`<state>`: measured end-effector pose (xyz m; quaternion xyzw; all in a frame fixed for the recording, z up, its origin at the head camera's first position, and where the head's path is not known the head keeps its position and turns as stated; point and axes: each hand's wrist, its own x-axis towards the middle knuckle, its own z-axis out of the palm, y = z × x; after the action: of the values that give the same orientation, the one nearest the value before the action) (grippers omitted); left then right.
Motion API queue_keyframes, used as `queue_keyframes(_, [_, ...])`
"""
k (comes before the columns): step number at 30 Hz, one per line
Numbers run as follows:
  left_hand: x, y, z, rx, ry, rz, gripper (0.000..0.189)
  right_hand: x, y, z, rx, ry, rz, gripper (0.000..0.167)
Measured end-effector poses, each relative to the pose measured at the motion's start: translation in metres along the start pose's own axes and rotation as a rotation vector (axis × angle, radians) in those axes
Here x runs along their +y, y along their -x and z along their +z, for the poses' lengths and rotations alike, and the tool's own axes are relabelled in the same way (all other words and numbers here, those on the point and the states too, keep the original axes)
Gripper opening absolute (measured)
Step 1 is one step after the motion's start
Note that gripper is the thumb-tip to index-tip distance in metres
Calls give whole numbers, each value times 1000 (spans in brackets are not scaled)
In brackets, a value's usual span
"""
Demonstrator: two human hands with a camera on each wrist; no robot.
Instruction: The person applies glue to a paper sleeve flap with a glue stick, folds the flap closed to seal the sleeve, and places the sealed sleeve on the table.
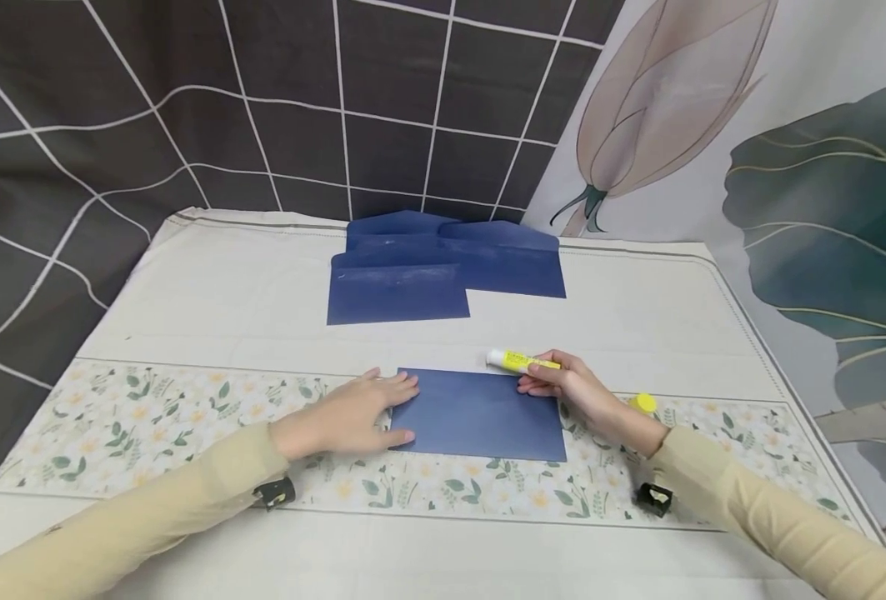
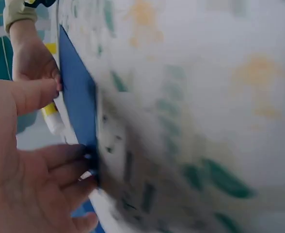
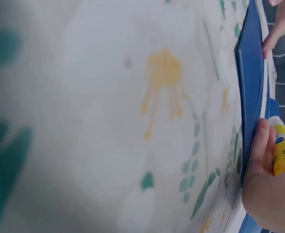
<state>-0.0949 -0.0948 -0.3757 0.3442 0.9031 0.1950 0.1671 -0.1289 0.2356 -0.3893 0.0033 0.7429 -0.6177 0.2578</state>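
A dark blue envelope [image 1: 480,418] lies flat on the flowered strip of the tablecloth, its plain side up. My left hand [image 1: 354,413] rests at its left edge, fingers spread and fairly straight, with the thumb and fingertips over the border. At the upper right corner, my right hand [image 1: 572,387] holds an uncapped glue stick [image 1: 516,362] with a yellow label, its white end pointing left. Fingertips of that hand also touch the envelope's edge. The right wrist view shows the glue stick [image 3: 284,150] lying across the right palm.
Several blue envelopes [image 1: 397,293] with raised flaps overlap at the back of the table. A yellow cap [image 1: 643,403] stands just behind the right wrist. The white tablecloth [image 1: 225,292] reaches a dark checked curtain [image 1: 277,133] at the back.
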Motion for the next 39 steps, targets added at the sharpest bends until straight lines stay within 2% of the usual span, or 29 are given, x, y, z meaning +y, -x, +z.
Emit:
queue_keyframes(3, [10, -10, -2, 52, -87, 13, 62, 0, -1, -2, -6, -9, 7, 32])
queue_keyframes(5, [19, -19, -2, 51, -153, 43, 64, 0, -2, -3, -16, -9, 7, 32])
queue_keyframes(10, [43, -43, 6, -57, -268, 176, 73, 0, -2, -3, -30, -14, 9, 34])
queue_keyframes(13, [54, -57, 13, -126, -307, 228, 74, 1, -2, -3, -34, -15, 21, 37])
queue_keyframes(17, [61, -73, 23, -188, -309, 243, 75, 2, -2, -3, -41, -17, 36, 43])
queue_keyframes(20, [62, -80, 29, -210, -300, 237, 76, 2, -2, -2, -34, -19, 43, 43])
queue_keyframes(26, [60, -83, 33, -212, -259, 231, 79, 3, 0, 1, -2, -30, 37, 42])
queue_keyframes(32, [54, -83, 28, -243, -238, 267, 84, 3, 3, 2, 20, 8, -9, 42])
queue_keyframes(35, [49, -79, 26, -263, -245, 289, 83, 1, 4, 3, 23, 21, -17, 40])
queue_keyframes(39, [39, -67, 22, -266, -232, 272, 84, -3, 1, 2, 16, 18, 10, 37])
